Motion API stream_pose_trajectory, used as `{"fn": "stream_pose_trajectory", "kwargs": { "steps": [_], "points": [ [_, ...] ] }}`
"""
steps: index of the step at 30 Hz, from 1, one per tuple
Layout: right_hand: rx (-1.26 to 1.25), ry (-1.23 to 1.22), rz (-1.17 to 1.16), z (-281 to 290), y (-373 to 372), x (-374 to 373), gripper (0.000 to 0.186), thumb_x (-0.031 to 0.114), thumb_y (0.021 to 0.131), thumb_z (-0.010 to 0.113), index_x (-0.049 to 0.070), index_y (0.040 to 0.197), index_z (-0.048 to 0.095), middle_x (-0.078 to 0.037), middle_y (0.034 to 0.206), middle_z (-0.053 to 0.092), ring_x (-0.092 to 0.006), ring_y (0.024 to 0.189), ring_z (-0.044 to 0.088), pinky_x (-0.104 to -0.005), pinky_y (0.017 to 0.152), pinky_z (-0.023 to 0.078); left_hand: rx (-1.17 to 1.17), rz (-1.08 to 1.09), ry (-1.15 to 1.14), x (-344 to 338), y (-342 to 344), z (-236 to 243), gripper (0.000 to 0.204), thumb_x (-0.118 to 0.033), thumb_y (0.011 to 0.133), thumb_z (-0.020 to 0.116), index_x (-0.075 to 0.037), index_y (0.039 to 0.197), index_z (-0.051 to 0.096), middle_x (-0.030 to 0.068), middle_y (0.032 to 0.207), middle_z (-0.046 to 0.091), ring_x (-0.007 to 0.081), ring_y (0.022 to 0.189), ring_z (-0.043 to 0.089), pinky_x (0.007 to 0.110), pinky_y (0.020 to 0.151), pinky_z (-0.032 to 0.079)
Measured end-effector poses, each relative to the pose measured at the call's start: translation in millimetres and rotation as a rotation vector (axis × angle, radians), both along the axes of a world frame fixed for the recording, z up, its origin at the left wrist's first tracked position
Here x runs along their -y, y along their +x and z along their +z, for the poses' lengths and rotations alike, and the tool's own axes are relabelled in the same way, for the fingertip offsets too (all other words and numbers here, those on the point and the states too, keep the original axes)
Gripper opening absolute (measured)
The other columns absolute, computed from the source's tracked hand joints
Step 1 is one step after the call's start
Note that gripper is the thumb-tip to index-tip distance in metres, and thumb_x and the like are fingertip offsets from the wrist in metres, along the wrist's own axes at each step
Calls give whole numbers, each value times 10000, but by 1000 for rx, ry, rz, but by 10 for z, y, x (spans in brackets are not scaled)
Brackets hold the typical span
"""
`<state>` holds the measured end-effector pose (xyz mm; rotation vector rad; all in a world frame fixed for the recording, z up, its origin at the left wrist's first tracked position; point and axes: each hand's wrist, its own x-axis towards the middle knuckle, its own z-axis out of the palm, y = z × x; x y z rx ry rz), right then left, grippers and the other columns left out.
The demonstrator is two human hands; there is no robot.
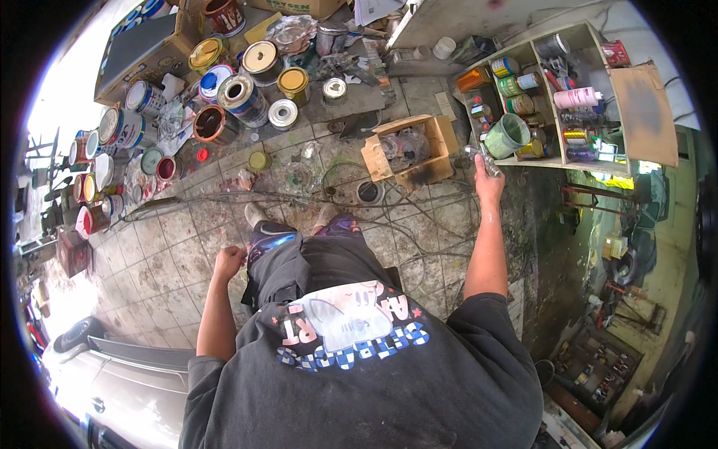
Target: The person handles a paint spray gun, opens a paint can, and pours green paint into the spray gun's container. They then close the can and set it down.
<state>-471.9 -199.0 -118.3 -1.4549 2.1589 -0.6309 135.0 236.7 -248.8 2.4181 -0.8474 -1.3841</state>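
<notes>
My right hand (488,182), stretched out ahead to the right, is closed round a metal spray gun (485,162). The gun's green-stained cup (508,135) shows its open top, in front of a wooden shelf unit (540,82). Most of the gun's body is covered by my fingers and the cup. My left hand (230,262) hangs beside my left thigh with its fingers curled in, and nothing shows in it. An open cardboard box (430,179) with plastic-wrapped contents stands on the floor to the left of the spray gun.
Paint cans, including a large open one (243,101), crowd the far left. Hoses (426,206) snake across the tiled floor (176,251) near my feet. A cardboard flap (643,112) sticks out from the shelf's right side. A silver car (138,389) stands at the near left.
</notes>
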Motion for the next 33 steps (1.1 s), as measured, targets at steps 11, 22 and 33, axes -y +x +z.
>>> {"fn": "stream_pose_trajectory", "kwargs": {
  "steps": [11,22,33],
  "points": [
    [1149,-11,308,577,-58,-502,806,709,912,624,2,1299,633,-197,1078,768,-174,487,571,-294,458,459,117,-340,-630,1418,-690,1480,213,-254,932,742,-43,938,716,130,863,718,325,798,684,395,739,536],
    [1375,-100,892,1684,320,-726,953,834,741,684,94,1340,633,-201,954,723,-221,542,633,-333,478,523,57,-806,-1771,3301,-2548,3630,502,-533,802,789,-104,1021,649,47,993,634,234,949,611,389,833,452],
    [926,-230,602,1958,715,-1023,995,861,653,715,-90,945,742,-102,758,718,-158,568,643,-288,492,488,-137,-511,-1851,3424,-2916,3367,501,-461,785,811,-102,601,513,58,539,460,274,465,503,402,496,395]
  ]
}}
